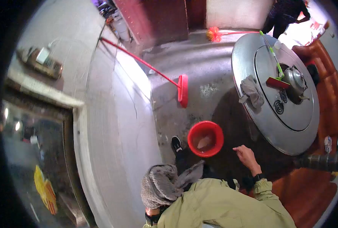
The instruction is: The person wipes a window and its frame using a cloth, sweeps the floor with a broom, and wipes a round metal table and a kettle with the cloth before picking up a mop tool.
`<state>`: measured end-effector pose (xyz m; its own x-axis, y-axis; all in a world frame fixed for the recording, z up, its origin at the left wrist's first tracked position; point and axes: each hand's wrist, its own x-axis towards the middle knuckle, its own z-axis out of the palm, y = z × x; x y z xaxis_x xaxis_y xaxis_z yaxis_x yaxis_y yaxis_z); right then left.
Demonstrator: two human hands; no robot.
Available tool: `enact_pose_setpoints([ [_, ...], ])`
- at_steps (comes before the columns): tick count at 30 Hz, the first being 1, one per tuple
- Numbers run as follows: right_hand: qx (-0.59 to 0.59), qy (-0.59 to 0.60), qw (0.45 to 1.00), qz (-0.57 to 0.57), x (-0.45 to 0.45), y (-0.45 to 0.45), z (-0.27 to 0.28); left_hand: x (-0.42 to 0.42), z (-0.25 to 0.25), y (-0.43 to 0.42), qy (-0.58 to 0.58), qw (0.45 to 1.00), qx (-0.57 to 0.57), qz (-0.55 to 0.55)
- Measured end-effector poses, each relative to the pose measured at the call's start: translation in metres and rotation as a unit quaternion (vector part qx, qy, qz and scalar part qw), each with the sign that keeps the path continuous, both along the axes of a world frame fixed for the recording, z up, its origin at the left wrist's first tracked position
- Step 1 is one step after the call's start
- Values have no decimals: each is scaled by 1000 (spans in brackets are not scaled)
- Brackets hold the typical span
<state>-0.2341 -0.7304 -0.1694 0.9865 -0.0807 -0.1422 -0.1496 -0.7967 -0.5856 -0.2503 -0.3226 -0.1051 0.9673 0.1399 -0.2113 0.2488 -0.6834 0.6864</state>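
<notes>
In the single head-worn view, a nubbly grey towel (163, 184), bunched in thick folds, sits at the lower centre, one tail trailing to the right. Above it stands a round, smooth red bucket (204, 154) with murky liquid inside. At the upper right, a circular metal table (279, 133) with a dull sheen bears a rounded silver kettle (295, 79), a crumpled grey rag (252, 91) and a green-handled brush (278, 83); a padded brown sofa (326, 68) curves behind. The left hand (152, 213) is wrapped in the towel, which hides its fingers, so how tightly they grip cannot be told. The right hand (247, 157), right of centre, holds nothing; its fingers are loosely curled, near the bucket but apart from its rim. The table's rounded edge passes above and to the right of this hand. A pale wall (115, 144) bounds the left side, and a strip of grey concrete floor (199, 68) runs upward from the bucket, between a red broom (182, 91) and the table.
</notes>
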Motion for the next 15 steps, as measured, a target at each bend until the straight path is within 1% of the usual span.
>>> enact_pose_setpoints([
  [4,-6,-6,1000,-23,76,32,9,94,2,9,3,995,-3,-103],
  [6,14,18,999,-37,101,49,10,136,10,13,9,989,-5,-146],
  [8,20,10,999,-40,123,66,13,170,17,15,15,982,-14,-186],
  [9,27,10,999,-36,128,75,15,182,20,15,20,978,-18,-208],
  [10,33,-38,998,-42,135,82,18,196,23,14,24,974,-23,-225],
  [13,43,-20,997,-67,152,88,29,226,27,5,34,960,-41,-274],
  [15,44,-33,995,-79,166,89,47,242,30,1,40,953,-51,-298],
])
